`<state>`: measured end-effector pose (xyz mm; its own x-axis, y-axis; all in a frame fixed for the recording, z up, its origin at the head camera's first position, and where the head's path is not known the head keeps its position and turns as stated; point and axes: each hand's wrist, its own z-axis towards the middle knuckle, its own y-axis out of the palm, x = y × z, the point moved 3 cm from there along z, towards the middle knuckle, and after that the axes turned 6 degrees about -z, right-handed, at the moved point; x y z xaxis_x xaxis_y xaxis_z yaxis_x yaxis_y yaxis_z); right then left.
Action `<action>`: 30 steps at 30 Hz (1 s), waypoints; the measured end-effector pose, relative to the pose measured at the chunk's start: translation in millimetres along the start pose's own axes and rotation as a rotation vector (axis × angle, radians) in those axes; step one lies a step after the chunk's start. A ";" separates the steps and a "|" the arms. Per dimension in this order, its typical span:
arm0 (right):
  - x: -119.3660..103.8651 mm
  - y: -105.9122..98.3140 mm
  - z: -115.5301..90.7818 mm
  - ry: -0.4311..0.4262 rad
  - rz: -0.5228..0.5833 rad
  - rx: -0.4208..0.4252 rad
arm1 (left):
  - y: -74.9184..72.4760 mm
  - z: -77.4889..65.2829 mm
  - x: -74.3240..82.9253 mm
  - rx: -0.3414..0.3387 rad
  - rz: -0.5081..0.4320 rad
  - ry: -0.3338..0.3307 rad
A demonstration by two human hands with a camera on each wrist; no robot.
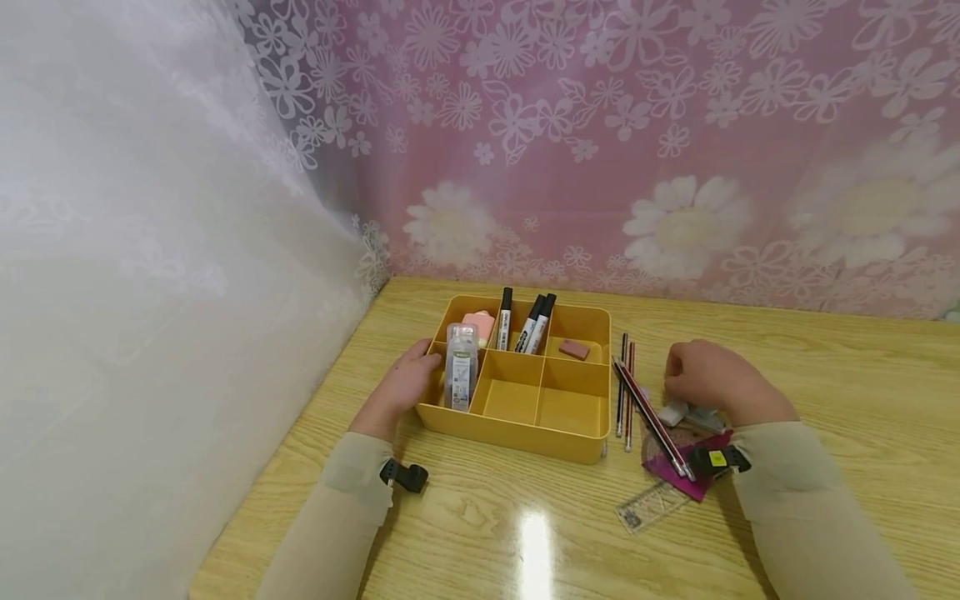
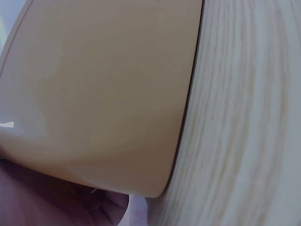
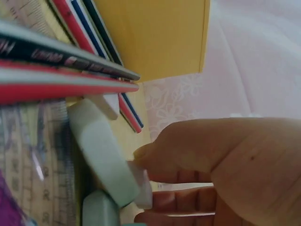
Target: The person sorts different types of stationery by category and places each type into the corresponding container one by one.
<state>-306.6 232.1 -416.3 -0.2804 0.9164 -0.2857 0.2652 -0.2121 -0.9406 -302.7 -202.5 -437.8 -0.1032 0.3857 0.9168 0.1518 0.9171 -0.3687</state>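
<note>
Gripping the side wall of the yellow tray, the left hand is bent over its rim, thumb inside and fingers outside. The right hand is nearly closed, thumb and fingers pinching a small white block just beside a larger pale green block.

The tray stands on the worktop with 6 compartments. In the back row, from left to right, are a pink item, 3 black-capped markers leaning upright, and a reddish-brown eraser; a clear labelled container stands in the front left compartment.

Just right of the tray lie 2 pencils. Near the right hand, more pencils cross a purple sheet, with a clear ruler beside it.
</note>
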 end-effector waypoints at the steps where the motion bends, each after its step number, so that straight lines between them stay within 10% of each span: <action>1: -1.6 -1.6 0.0 -0.002 -0.007 0.014 | 0.0 0.3 -0.1 0.000 0.000 -0.001; 30: -71.5 -12.1 2.6 -0.242 0.170 0.421 | 0.2 1.0 -0.6 0.001 -0.002 0.008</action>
<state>-292.1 168.3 -385.0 -0.4843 0.7628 -0.4285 -0.0551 -0.5154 -0.8552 -303.5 -202.5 -438.6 -0.0952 0.3832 0.9188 0.1509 0.9178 -0.3672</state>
